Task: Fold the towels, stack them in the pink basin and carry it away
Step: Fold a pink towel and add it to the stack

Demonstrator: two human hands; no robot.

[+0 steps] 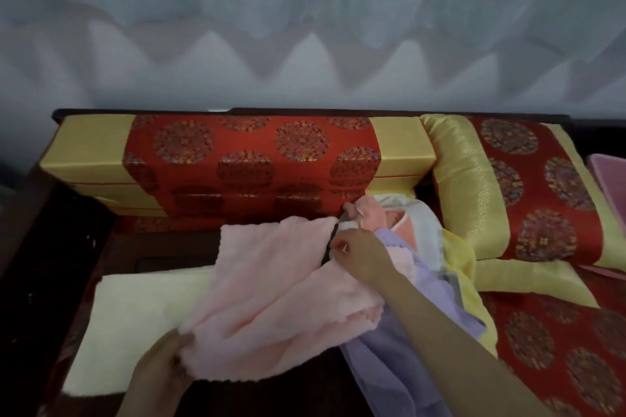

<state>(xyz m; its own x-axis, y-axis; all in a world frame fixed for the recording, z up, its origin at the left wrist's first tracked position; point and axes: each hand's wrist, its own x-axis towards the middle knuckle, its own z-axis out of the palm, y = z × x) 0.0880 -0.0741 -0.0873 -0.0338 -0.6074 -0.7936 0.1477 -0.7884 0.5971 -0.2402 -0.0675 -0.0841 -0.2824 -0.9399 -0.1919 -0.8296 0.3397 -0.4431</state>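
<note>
A pink towel is stretched between my two hands over the dark wooden seat. My left hand pinches its near left corner. My right hand grips its far right corner, close to a heap of unfolded towels in lilac, white, pink and yellow. A pale yellow towel lies flat on the seat, partly under the pink one. Only a sliver of the pink basin shows at the right edge of the view.
A red and gold cushion stands along the back of the seat. A second red and gold cushion leans at the right, between the heap and the basin. A red patterned seat cover lies at the lower right. A pale curtain hangs behind.
</note>
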